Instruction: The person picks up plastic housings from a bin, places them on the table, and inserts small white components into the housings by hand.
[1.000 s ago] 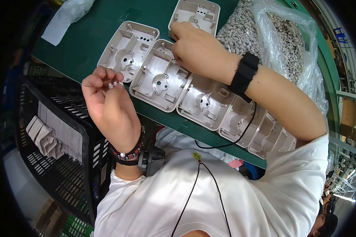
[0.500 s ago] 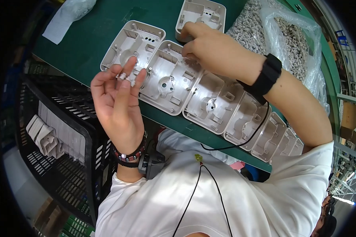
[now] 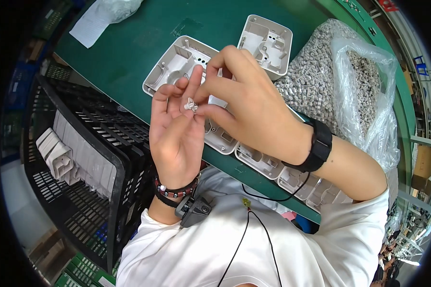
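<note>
At the far left, a black slatted crate (image 3: 86, 158) sits below the bench edge with a few white moulded pieces (image 3: 57, 158) lying in it. Beside it the left hand (image 3: 177, 134) is raised palm-up over the green bench top (image 3: 129, 48), fingers loosely curled, and a small cluster of pale plastic inserts (image 3: 191, 104) rests on its fingertips.

A second ago the right hand (image 3: 249, 110) was down on the row of grey plastic housings (image 3: 179, 64), pressing into one of them, while the left hand waited apart with its stock of small parts. Now the right hand has lifted off the row and come across to meet the left; its thumb and forefinger close on one insert right at the left fingertips, so the two hands touch over the second housing. I judge this as the turn from seating one piece to fetching another: one housing has had its part, and a fresh insert is being picked out of the left hand's supply.

The open housings lie hollow side up in a diagonal line under the hands, and a separate one (image 3: 266, 40) stands just behind. Further right, a clear plastic bag (image 3: 364, 91) spills a heap of the same small pale inserts (image 3: 311, 81) onto the bench, near the right wrist with its black watch (image 3: 316, 146).
</note>
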A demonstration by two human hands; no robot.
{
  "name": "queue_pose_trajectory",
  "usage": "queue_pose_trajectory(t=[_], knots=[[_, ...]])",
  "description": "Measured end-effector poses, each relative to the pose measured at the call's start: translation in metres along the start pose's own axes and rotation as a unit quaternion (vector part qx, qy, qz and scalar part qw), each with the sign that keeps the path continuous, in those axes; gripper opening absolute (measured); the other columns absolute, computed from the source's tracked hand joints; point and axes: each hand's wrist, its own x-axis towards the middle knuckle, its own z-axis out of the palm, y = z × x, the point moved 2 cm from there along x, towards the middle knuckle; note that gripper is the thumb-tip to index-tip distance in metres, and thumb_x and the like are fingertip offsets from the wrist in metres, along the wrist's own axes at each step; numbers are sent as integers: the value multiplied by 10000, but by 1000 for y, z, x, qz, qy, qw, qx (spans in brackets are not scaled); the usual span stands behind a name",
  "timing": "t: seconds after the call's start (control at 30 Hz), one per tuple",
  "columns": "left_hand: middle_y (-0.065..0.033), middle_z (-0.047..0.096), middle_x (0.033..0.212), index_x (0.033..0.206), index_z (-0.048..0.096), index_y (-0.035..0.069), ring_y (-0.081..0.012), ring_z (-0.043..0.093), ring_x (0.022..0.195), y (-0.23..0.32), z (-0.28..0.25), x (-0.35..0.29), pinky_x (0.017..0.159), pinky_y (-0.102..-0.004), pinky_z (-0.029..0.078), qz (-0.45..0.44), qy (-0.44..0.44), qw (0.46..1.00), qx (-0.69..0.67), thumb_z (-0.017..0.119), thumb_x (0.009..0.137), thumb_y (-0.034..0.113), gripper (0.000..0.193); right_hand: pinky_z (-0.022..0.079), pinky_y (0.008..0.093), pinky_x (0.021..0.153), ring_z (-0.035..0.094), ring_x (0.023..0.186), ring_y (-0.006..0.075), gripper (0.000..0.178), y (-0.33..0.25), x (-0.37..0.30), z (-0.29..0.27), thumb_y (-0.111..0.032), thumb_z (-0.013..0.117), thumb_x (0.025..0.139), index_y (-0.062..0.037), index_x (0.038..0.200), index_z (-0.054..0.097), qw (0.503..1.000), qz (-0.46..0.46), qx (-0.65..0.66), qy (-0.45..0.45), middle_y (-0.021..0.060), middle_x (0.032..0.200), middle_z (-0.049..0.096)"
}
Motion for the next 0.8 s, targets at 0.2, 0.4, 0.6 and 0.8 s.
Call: queue_pose_trajectory(t=[0.2,0.4,0.6,0.8], knots=[[-123,415,1249,1169,397,10,-308,297,1330,6,2,9,991,-374,346,20,40,999,-13,407,827,-56,349,403,325,686,476,807,234,154,0,15,4,-48,717,639,-78,756,621,1000,-26,-11,6,58,881,478],[-106,469,1111,1116,429,11,-205,458,1066,17,-22,6,846,-288,367,205,119,956,173,412,884,38,234,397,343,705,490,861,244,111,30,57,-4,-95,721,608,-95,695,652,972,-93,-216,14,53,916,510],[-47,454,857,1034,440,24,-102,399,681,6,-67,-6,612,-231,326,176,183,947,198,403,947,135,146,374,335,741,474,912,233,57,67,75,30,-80,662,615,-62,669,669,933,-84,-334,-106,59,938,520],[10,351,675,973,442,43,-65,301,565,-17,-79,-7,504,-211,247,215,178,867,413,346,980,176,164,361,334,758,467,915,222,64,83,72,53,-56,624,628,-35,668,669,914,-99,-358,-163,57,956,525]])
